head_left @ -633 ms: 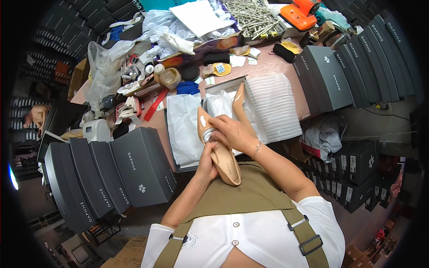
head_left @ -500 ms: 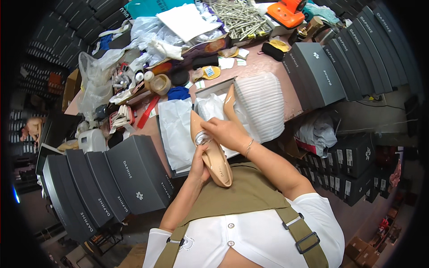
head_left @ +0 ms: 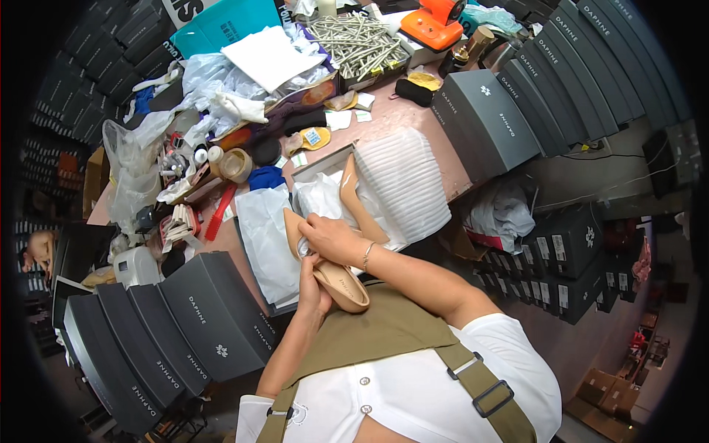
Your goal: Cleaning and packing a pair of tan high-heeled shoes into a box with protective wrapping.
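Left boxes (head_left: 199, 325): dark grey shoe boxes with white marks, side by side by the person's left arm.
Right boxes (head_left: 487, 118): more dark grey boxes — a long row at the table's far right end.
Floor boxes (head_left: 569, 258): black boxes with small white labels, stacked low on the right.
Open box (head_left: 325, 164): white paper inside.
Teal package (head_left: 229, 26): flat — at the top.

Beige shoe (head_left: 332, 277): middle hidden under right hand (head_left: 329, 238). Left hand (head_left: 314, 294): fingers behind the sole, unseen. Small clutter on table (head_left: 413, 111) at ten o'clock: too small to identify.
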The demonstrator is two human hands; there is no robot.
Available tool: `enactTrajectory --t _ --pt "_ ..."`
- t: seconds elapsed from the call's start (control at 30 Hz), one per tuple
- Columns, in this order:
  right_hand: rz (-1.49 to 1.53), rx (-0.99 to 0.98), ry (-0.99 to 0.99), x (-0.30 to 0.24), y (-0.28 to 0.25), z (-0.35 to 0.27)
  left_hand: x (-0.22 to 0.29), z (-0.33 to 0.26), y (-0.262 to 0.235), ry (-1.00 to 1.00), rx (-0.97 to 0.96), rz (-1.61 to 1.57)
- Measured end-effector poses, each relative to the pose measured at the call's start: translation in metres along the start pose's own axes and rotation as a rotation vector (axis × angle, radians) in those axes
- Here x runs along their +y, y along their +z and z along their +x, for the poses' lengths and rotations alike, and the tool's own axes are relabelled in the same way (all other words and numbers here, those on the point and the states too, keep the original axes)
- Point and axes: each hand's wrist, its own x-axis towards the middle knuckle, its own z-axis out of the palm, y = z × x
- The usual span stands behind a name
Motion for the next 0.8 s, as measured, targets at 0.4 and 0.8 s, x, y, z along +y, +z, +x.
enactTrajectory --t 0.4,0.8 --pt "0.147 -0.048 0.541 0.087 -0.002 -0.049 0.066 0.061 -0.076 0.778 0.407 0.59" --pt "0.345 -0.054 0.141 -0.005 -0.077 -0.035 0.025 0.061 0.028 0.088 -0.279 -0.156"
